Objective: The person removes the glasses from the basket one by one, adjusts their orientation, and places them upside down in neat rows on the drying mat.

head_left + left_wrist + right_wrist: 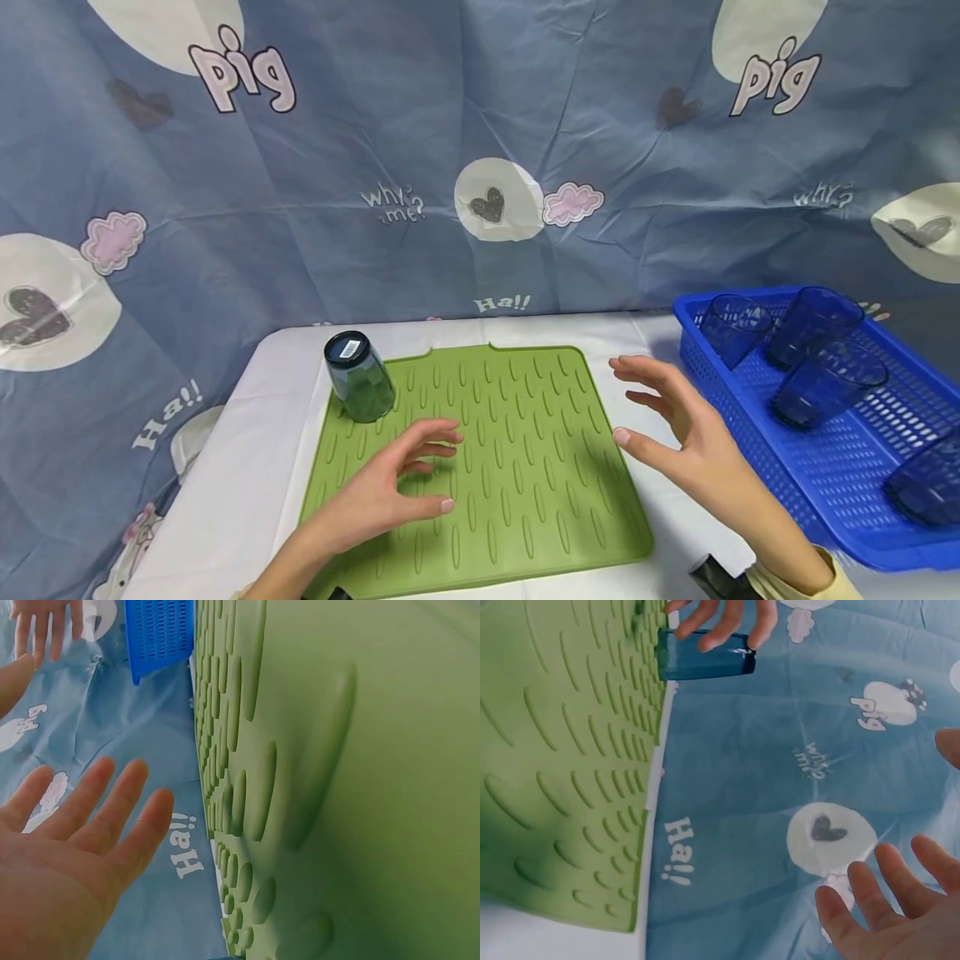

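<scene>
A blue-green drinking glass (362, 379) stands upside down on the far left corner of a green ridged mat (510, 467); its base carries a white label. My left hand (390, 492) hovers over the mat's left half with its fingers loosely spread and nothing in them. Beyond the mat's right edge, my right hand (675, 433) hangs in the air, fingers apart, holding nothing. It is near a blue plastic basket (738, 450) that has several blue glasses (828, 379) in it. In the right wrist view the glass (705, 656) appears beyond the mat, partly behind the left hand's fingers.
A white cloth (232, 467) covers the table under the mat and basket. Behind the table hangs a blue printed curtain (420, 267), which also drops along the left side. The basket's raised rim borders the right side.
</scene>
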Demonstrator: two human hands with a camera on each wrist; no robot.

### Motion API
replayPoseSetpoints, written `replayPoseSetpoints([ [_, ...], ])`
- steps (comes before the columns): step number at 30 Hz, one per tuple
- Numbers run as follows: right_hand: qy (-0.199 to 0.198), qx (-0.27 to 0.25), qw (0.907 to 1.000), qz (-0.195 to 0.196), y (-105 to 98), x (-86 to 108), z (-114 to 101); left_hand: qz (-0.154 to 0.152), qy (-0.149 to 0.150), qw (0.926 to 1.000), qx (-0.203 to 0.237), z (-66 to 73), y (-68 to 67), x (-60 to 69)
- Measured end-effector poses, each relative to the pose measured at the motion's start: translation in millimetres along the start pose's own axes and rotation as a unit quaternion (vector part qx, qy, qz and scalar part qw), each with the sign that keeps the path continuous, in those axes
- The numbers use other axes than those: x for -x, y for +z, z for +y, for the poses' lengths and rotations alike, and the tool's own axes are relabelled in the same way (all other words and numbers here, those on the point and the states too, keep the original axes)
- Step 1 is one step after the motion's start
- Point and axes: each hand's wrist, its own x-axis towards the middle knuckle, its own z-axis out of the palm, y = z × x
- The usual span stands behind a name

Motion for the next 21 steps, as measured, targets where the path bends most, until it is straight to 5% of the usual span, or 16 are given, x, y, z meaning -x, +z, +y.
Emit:
replayPoseSetpoints([
  [4, -0.009, 0.012, 0.9999, 0.009, -7.4, 2.4, -4.7, -0.001, -0.005, 1.0000, 0.002, -0.5, -0.3, -1.3],
  [10, 0.030, 0.055, 0.9978, 0.023, -22.7, 9.7, -12.7, -0.007, -0.012, 0.9999, 0.001, -0.4, -0.7, -2.2],
  [14, 0.067, 0.087, 0.9936, 0.026, -34.2, 15.6, -17.2, -0.009, -0.012, 0.9999, 0.003, -0.6, -1.1, -2.0],
  [21, 0.076, 0.161, 0.9835, 0.033, -52.7, 25.3, -18.8, -0.019, 0.000, 0.9998, 0.002, -0.3, -1.1, -0.7],
])
